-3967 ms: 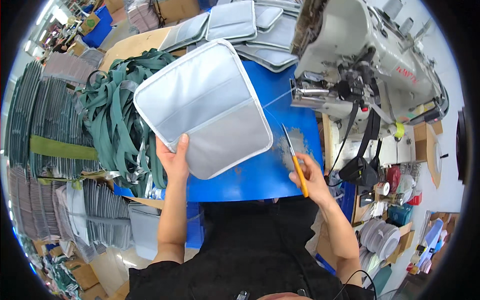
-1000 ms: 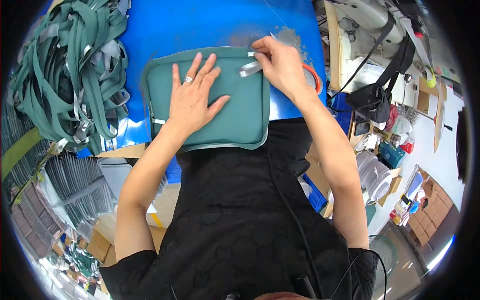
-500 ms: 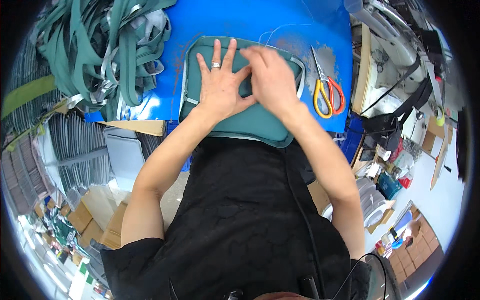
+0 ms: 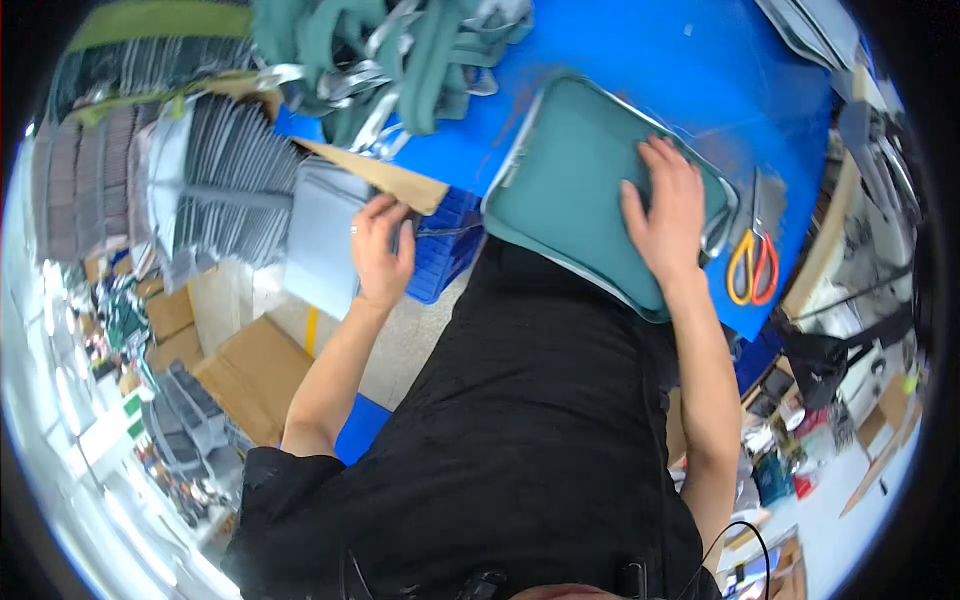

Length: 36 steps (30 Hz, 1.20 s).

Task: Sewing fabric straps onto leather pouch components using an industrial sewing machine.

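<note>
My right hand [image 4: 668,210] lies on a flat green fabric case [image 4: 575,165] with rounded corners and a pale edging, its fingers stretched out and the thumb apart. The case rests on the blue tabletop [image 4: 610,45] and overhangs its near edge. Off the table to the left, my left hand [image 4: 382,250] is by a cardboard edge [image 4: 400,180] and a grey flat panel [image 4: 325,240]. Its fingers are bent with the thumb apart, and nothing shows in them. Scissors [image 4: 753,262] with yellow and red handles lie right of the case.
A tangled heap of green strips [image 4: 420,60] covers the table's far left. A blue plastic crate [image 4: 440,250] stands below the table edge. Stacked grey panels [image 4: 225,190] fill the left side, above a cardboard box [image 4: 255,375]. A machine [image 4: 880,150] stands at the right.
My left hand has left the green case and moved down left, off the table. My right hand has flattened onto the case. The view has turned, shifting the table toward the right.
</note>
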Each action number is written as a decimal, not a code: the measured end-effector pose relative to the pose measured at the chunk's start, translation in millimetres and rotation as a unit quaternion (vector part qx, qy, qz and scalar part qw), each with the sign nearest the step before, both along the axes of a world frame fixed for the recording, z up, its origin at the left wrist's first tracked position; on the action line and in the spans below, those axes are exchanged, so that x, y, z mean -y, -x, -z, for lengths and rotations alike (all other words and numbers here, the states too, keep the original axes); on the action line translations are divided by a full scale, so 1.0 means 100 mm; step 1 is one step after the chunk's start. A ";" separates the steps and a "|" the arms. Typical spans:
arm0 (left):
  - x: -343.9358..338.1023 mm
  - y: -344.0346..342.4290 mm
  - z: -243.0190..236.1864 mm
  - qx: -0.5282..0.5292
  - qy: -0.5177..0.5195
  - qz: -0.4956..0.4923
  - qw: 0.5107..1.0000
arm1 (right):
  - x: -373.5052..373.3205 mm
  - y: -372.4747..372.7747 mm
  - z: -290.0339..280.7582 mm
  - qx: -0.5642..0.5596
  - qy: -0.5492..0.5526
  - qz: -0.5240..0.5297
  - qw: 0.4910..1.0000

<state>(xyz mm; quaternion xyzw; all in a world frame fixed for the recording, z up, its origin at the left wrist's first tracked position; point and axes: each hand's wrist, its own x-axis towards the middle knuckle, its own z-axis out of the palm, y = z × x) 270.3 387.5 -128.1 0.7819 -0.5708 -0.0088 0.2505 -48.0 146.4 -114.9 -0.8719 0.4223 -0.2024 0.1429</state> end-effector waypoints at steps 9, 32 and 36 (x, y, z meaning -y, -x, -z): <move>-1.15 -1.10 0.67 0.033 -0.273 -0.196 0.941 | -0.06 -0.14 -0.48 0.341 -0.237 0.055 0.908; 1.39 0.71 -2.63 -0.039 0.313 0.132 0.940 | -0.41 -0.36 -1.57 0.324 -0.216 -0.253 0.886; 1.70 0.58 -2.59 -0.110 -0.017 0.246 0.963 | 0.12 0.30 -1.59 0.261 -0.379 -0.269 0.846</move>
